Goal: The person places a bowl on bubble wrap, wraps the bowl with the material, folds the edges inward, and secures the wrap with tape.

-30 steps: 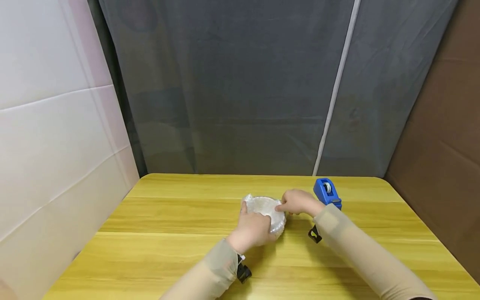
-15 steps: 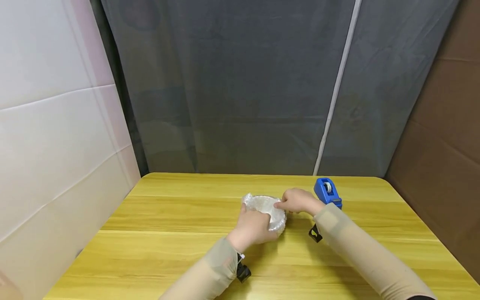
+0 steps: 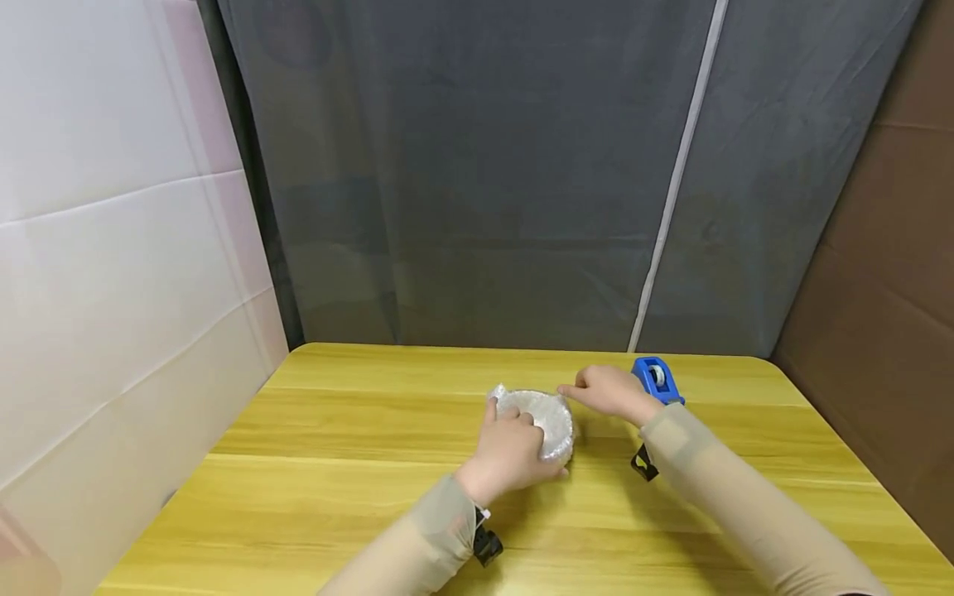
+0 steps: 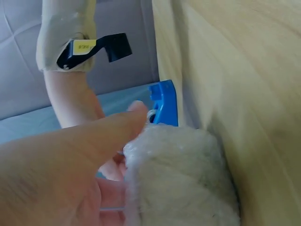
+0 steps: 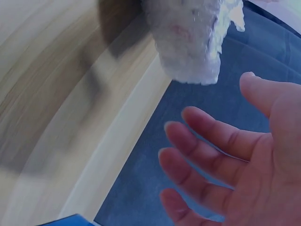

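A bowl (image 3: 555, 426) wrapped in clear bubble wrap stands on the table, its hollow facing up. My left hand (image 3: 510, 454) holds it at the near-left side, with fingers over the rim into the hollow and the thumb at the near side. In the left wrist view the wrapped outer wall of the bowl (image 4: 183, 183) shows below the thumb. My right hand (image 3: 613, 392) is just beyond the bowl's far-right rim. The right wrist view shows my right hand (image 5: 225, 150) apart from the wrap, its fingers loosely spread and holding nothing.
A blue tape dispenser (image 3: 656, 379) with a roll in it stands behind my right wrist. The wooden table (image 3: 373, 430) ends at a grey curtain (image 3: 484, 207). White panels rise on the left, brown on the right.
My right hand has let go of the bowl's right rim and moved a little right and away. My left hand stays on the bowl. The view has shifted slightly.
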`<state>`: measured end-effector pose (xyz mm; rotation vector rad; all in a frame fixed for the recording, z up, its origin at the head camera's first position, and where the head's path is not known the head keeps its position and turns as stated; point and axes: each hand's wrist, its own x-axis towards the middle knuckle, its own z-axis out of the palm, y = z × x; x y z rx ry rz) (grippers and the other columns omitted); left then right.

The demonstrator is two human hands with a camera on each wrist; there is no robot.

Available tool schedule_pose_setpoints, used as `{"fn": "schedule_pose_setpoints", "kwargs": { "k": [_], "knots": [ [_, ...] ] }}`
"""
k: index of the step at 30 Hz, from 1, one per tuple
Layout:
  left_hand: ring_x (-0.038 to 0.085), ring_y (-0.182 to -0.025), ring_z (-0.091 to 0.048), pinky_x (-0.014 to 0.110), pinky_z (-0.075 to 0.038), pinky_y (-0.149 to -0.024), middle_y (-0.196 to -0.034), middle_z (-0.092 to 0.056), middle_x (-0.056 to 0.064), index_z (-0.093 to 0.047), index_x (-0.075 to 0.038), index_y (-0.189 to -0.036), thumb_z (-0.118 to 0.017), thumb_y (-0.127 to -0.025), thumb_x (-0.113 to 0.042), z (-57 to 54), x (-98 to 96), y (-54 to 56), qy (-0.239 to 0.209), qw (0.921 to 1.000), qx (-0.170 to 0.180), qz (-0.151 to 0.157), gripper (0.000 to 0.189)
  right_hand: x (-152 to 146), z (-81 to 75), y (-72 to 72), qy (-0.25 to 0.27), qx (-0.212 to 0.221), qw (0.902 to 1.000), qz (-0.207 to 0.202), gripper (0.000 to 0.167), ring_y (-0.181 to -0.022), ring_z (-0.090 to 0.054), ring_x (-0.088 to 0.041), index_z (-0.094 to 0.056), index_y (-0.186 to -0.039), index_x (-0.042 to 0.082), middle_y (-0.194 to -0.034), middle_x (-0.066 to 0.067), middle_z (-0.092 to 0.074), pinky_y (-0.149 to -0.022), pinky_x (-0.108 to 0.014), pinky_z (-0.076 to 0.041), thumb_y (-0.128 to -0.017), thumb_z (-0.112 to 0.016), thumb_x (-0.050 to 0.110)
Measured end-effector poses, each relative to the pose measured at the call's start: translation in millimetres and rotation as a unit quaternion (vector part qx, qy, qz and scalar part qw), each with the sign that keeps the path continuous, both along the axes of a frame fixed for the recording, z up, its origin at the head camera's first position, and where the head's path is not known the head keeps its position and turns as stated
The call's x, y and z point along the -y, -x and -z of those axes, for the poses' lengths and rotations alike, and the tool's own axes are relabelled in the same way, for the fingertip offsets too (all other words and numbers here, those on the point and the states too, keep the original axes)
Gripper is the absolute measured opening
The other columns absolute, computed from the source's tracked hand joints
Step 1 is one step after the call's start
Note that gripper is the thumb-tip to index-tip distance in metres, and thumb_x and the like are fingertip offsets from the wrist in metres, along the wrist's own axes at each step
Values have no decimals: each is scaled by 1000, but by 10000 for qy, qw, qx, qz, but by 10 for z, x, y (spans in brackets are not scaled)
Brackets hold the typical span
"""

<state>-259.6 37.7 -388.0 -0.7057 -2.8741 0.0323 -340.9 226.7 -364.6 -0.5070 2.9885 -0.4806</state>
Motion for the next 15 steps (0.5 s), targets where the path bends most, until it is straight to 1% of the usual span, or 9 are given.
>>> {"fn": "schedule_pose_setpoints", "kwargs": {
  "k": [3, 6, 9, 11, 13, 15],
  "knots": [
    [23, -115, -53, 61, -21, -109, -109, -67, 1, -73, -19, -100, -47, -85, -74, -40, 6, 23, -29, 9999, -64, -88, 62, -66, -22, 1, 143, -139, 9998, -9, 43, -52, -44, -13, -68, -80, 10, -63, 2, -52, -47, -27, -35, -94, -55, 49],
    [24, -122, -50, 62, -19, -110, -123, -64, -1, -67, -24, -121, -33, -91, -73, -86, 46, 52, -121, 9997, -47, -182, 67, -150, -25, -14, 209, -246, 9995, 9, 42, -59, -51, -13, -69, -91, 9, -76, 0, -63, -51, -29, -43, -94, -56, 48],
    [25, -127, -48, 64, -17, -110, -132, -59, -2, -59, -27, -133, -31, -93, -70, -135, 126, 95, -288, 9992, -36, -258, 65, -254, -20, -32, 144, -372, 9992, 83, 47, -68, -58, -15, -69, -104, 5, -95, -6, -69, -59, -34, -50, -93, -57, 50],
    [25, -131, -44, 64, -16, -110, -138, -54, -2, -53, -29, -140, -31, -94, -69, -167, 208, 129, -401, 9987, -6, -322, 64, -324, -13, -40, 81, -497, 9987, 80, 52, -77, -62, -18, -67, -111, 4, -106, -11, -68, -66, -39, -53, -91, -58, 52],
    [26, -135, -40, 64, -15, -111, -144, -49, 0, -46, -30, -145, -33, -95, -67, -190, 300, 170, -550, 9978, 14, -369, 64, -392, 0, -44, 29, -674, 9977, 61, 57, -87, -64, -23, -65, -116, 4, -113, -12, -67, -74, -43, -54, -89, -61, 54],
    [27, -139, -33, 64, -13, -111, -150, -42, 2, -40, -31, -149, -33, -95, -66, -203, 401, 211, -673, 9967, 50, -447, 64, -453, 19, -50, 26, -859, 9963, -43, 61, -99, -63, -29, -64, -120, 3, -119, -14, -65, -82, -48, -52, -87, -63, 55]
  ]
}}
